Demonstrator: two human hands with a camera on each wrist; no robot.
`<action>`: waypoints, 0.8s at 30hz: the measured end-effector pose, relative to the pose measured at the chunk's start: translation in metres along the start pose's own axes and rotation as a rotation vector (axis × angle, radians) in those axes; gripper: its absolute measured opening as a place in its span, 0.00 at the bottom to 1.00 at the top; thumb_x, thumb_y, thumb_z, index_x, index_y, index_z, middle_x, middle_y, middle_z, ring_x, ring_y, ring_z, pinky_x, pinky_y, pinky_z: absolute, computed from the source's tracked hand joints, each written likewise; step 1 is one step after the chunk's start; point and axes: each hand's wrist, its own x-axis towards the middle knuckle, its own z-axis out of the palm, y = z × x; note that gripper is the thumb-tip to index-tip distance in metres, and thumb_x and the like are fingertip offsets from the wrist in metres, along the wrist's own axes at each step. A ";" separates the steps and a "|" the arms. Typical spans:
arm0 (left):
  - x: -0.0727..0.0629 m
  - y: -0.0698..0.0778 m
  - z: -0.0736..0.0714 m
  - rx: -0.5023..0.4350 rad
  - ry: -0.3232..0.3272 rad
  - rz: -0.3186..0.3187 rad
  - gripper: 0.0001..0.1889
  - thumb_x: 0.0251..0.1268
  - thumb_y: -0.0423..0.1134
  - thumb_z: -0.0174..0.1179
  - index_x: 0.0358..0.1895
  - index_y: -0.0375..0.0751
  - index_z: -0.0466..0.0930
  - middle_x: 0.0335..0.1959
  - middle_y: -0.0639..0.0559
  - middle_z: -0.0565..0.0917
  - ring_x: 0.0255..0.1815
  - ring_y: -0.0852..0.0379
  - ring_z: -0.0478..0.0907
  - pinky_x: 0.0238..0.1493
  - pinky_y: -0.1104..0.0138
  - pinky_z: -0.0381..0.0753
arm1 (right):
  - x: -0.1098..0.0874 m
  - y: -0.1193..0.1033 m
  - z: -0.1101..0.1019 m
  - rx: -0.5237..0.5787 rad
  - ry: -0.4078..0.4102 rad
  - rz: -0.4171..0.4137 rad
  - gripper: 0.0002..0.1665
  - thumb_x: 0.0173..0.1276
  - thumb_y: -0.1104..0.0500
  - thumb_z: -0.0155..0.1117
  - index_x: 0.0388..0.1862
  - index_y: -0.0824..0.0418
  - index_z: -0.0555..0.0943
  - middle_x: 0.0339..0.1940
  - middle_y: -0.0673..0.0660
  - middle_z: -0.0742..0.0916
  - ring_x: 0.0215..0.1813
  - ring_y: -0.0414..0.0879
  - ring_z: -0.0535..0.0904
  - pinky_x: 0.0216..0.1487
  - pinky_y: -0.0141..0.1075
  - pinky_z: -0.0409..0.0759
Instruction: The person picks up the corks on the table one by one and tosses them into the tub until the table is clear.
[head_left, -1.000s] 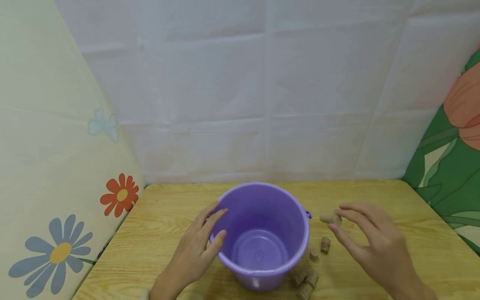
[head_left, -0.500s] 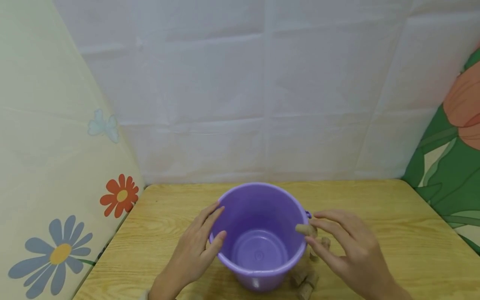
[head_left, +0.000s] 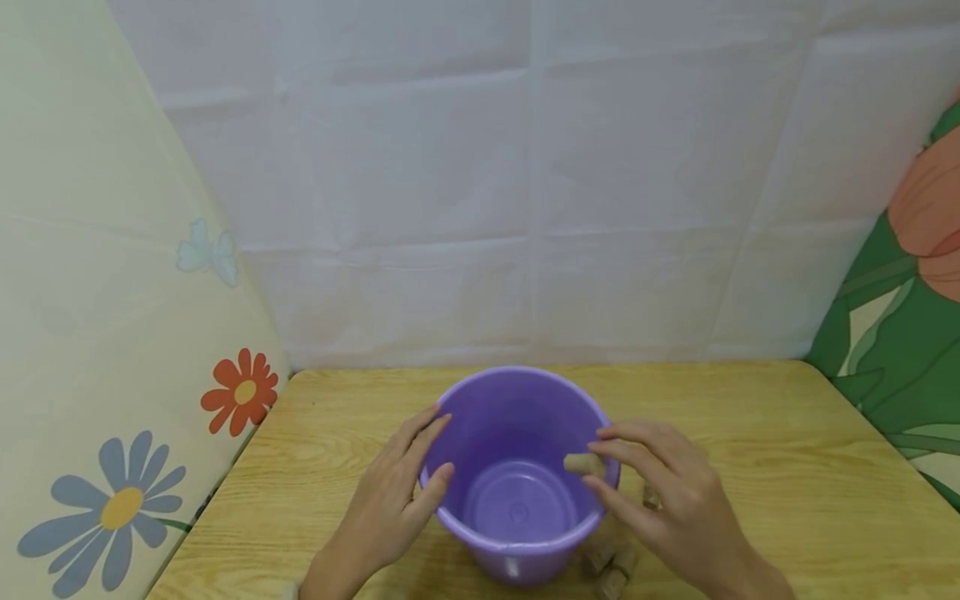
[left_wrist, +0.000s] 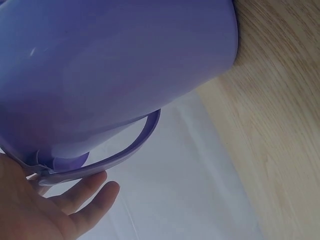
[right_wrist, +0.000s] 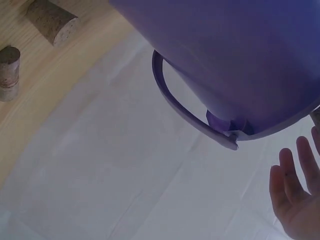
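Head view: one tan tapered cork (head_left: pixel 581 463), pinched by the right hand (head_left: pixel 671 500), is over the opening of the purple round plastic bucket (head_left: pixel 525 567). Left hand (head_left: pixel 386 500), fingers spread, contacts its left rim. Brown stubby corks (head_left: pixel 614 581) lie beside it.

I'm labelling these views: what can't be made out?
Head view: most of the arched purple plastic handle, hidden by the round purple plastic bucket.
Head view: part of a brown cylindrical cork, covered by the right hand.
Right wrist view: most of the pinched stubby tan cork, cut off at right.
Left wrist view: part of the left hand, cut off by frame edges.
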 end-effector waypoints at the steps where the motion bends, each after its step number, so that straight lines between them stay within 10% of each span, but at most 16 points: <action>1: 0.000 0.000 0.000 0.002 0.001 0.000 0.28 0.70 0.46 0.56 0.72 0.47 0.68 0.74 0.53 0.68 0.71 0.50 0.70 0.63 0.48 0.75 | 0.000 0.000 0.001 0.009 -0.004 0.000 0.22 0.71 0.47 0.63 0.36 0.67 0.87 0.39 0.61 0.87 0.42 0.50 0.80 0.61 0.24 0.72; 24: -0.001 0.000 0.004 -0.021 0.021 0.003 0.29 0.69 0.43 0.56 0.73 0.48 0.67 0.74 0.52 0.67 0.71 0.49 0.69 0.58 0.48 0.78 | -0.002 0.006 0.022 0.035 -0.174 0.135 0.23 0.71 0.40 0.59 0.41 0.58 0.87 0.41 0.50 0.88 0.45 0.45 0.82 0.65 0.23 0.69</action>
